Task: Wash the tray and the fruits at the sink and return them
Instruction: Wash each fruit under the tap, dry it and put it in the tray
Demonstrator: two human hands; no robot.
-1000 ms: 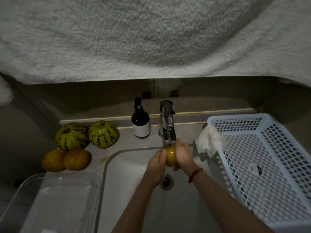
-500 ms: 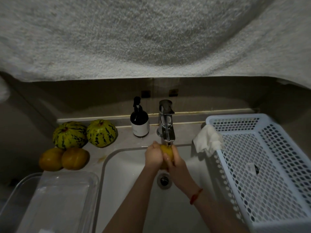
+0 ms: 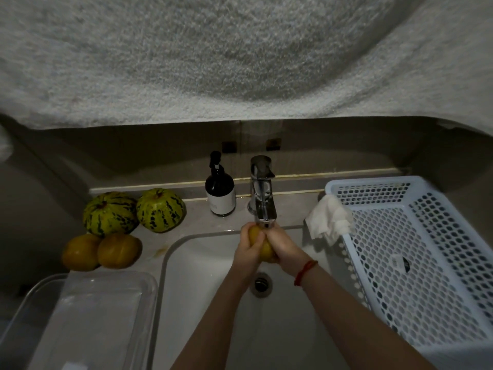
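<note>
Both hands hold one yellow-orange fruit (image 3: 257, 235) under the chrome tap (image 3: 262, 201), above the white sink (image 3: 192, 289). My left hand (image 3: 246, 252) wraps its left side and my right hand (image 3: 284, 247) covers its right side, so most of the fruit is hidden. Two striped green-yellow melons (image 3: 160, 213) and two orange fruits (image 3: 118, 251) lie on the counter left of the sink. A clear plastic tray (image 3: 88, 316) stands at the lower left, beside the sink.
A dark soap pump bottle (image 3: 220, 193) stands left of the tap. A white perforated basket (image 3: 416, 263) fills the right side, with a crumpled white cloth (image 3: 329, 218) at its corner. A pale towel (image 3: 240, 62) hangs overhead. The drain (image 3: 261, 284) lies below my wrists.
My hands have turned around the fruit under the tap: the left moved up and over it, the right shifted back to its right side. The view has shifted slightly.
</note>
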